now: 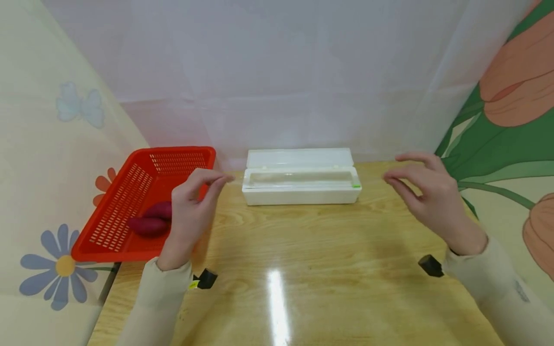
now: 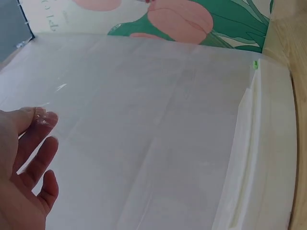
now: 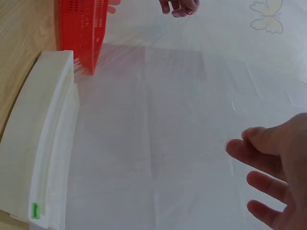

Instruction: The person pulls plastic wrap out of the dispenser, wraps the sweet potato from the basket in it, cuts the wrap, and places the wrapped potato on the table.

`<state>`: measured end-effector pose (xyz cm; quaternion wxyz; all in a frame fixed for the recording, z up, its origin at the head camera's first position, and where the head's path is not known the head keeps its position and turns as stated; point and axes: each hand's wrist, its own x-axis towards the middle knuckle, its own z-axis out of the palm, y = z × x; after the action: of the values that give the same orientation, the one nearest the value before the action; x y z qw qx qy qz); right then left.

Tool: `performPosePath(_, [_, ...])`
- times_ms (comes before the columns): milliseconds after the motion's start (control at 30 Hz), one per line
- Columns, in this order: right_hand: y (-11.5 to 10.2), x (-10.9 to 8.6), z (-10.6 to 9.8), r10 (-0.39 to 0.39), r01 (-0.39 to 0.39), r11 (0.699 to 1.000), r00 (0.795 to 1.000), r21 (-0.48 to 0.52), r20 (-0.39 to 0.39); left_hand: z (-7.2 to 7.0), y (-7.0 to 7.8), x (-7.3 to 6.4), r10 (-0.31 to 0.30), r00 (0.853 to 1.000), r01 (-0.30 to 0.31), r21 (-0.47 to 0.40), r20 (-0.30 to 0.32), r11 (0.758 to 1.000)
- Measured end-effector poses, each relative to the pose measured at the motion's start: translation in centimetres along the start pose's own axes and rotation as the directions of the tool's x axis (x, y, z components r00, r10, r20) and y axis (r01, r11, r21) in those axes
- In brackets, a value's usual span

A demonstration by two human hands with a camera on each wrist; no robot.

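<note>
Both hands are raised in the air, one on either side of a white cling film dispenser (image 1: 300, 196). My left hand (image 1: 194, 209) pinches a corner of clear cling film (image 2: 153, 134) between thumb and fingertips; shiny wrinkles show at the pinch in the left wrist view. The right hand (image 1: 433, 199) pinches the film's other side with thumb and index finger, its other fingers loosely bent. Faint creases and glints mark the film stretching from the dispenser toward the hands. The dispenser's lid (image 1: 300, 157) stands raised, and a green slider (image 1: 356, 186) sits at its right end.
A red plastic basket (image 1: 143, 252) stands at the left, partly behind the left hand, with purple sweet potatoes (image 1: 149, 226) in it. The wooden table (image 1: 329, 269) reaches back to a pale sheet-covered wall (image 1: 277, 72). Flower-printed panels (image 1: 510, 158) border the sides.
</note>
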<state>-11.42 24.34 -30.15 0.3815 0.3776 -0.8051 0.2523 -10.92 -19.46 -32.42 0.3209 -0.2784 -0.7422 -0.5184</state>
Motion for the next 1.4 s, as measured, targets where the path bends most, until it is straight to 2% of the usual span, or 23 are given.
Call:
performPosePath(100, [-0.5,-1.1,-0.5,-0.026,0.021,0.997,0.997,0.072,0.077,-1.1,0.0,-1.6,-0.025,0.992,0.038,-0.107,0.122,0.994])
performPosePath(167, [-0.8,-2.2,-0.7,-0.042,0.024,0.991,0.989,0.132,0.141,-1.9,-0.2,-2.8,-0.021,0.973,0.059,-0.161,0.23,0.985])
performPosePath(267, [-1.1,-4.0,-0.9,-0.077,0.027,0.976,0.971,0.217,0.228,-2.6,-0.5,-4.7,-0.02,0.921,0.105,-0.198,0.39,0.974])
performPosePath(367, [-1.5,-5.7,-0.5,-0.098,0.015,0.962,0.952,0.274,0.291,-3.1,-0.8,-6.5,-0.047,0.861,0.159,-0.18,0.507,0.971])
performPosePath(500, [-2.0,-8.2,0.5,-0.085,-0.041,0.948,0.923,0.316,0.376,-3.1,-1.2,-8.9,-0.086,0.796,0.219,-0.153,0.599,0.964])
performPosePath(600, [-2.3,-10.2,1.5,-0.084,-0.066,0.941,0.905,0.331,0.417,-2.7,-1.9,-10.7,-0.085,0.761,0.233,-0.148,0.644,0.961])
performPosePath(700, [-2.3,-12.1,2.9,-0.108,-0.066,0.931,0.888,0.358,0.447,-2.3,-2.8,-12.3,-0.087,0.729,0.214,-0.105,0.679,0.971])
performPosePath(833, [-2.1,-14.2,4.8,-0.144,-0.061,0.922,0.863,0.383,0.484,-1.6,-4.0,-14.1,-0.1,0.687,0.127,0.017,0.719,0.992])
performPosePath(1000, [-1.6,-15.6,6.3,-0.151,-0.047,0.939,0.832,0.34,0.534,-0.5,-5.1,-15.4,-0.135,0.631,-0.001,0.176,0.764,0.984])
performPosePath(1067, [-1.6,-15.8,6.6,-0.134,-0.067,0.947,0.807,0.315,0.575,-0.2,-5.3,-15.7,-0.119,0.62,-0.064,0.202,0.776,0.977])
performPosePath(1200, [-2.0,-15.9,6.7,-0.067,-0.149,0.958,0.716,0.246,0.695,0.3,-5.5,-16.3,-0.058,0.626,-0.177,0.213,0.778,0.961])
performPosePath(1267, [-2.2,-15.9,6.7,-0.031,-0.191,0.958,0.672,0.214,0.739,0.3,-5.5,-16.5,-0.043,0.63,-0.203,0.218,0.776,0.955])
performPosePath(1400, [-2.3,-15.7,6.5,0.054,-0.31,0.934,0.61,0.175,0.79,0.2,-5.0,-16.6,-0.055,0.63,-0.21,0.238,0.774,0.948])
